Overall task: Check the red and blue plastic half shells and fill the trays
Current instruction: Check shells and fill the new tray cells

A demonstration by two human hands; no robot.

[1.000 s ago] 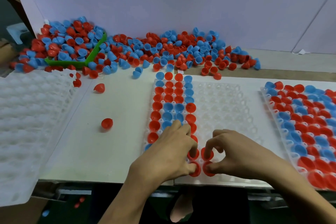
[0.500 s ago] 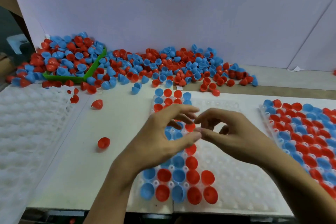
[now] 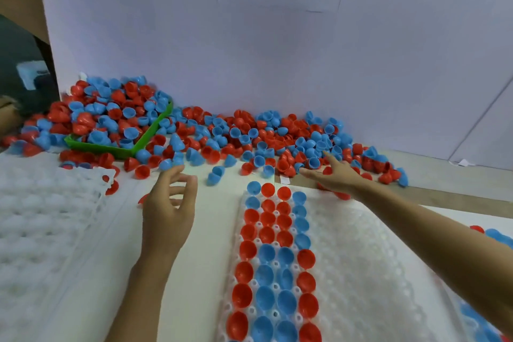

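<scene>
Two hands over tabletop (image 3: 83, 300). Right hand (image 3: 331, 176) extended, fingers straight, reaching into half-shell pile (image 3: 277, 133) along back wall. Left hand (image 3: 169, 208) loosely curled, holding nothing, just short of pile. Part-filled tray (image 3: 361, 272) lies nearer, between forearms.

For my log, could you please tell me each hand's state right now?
Left hand: open, fingers loosely curled, holding nothing.
Right hand: open, fingers extended into the shell pile.
</scene>
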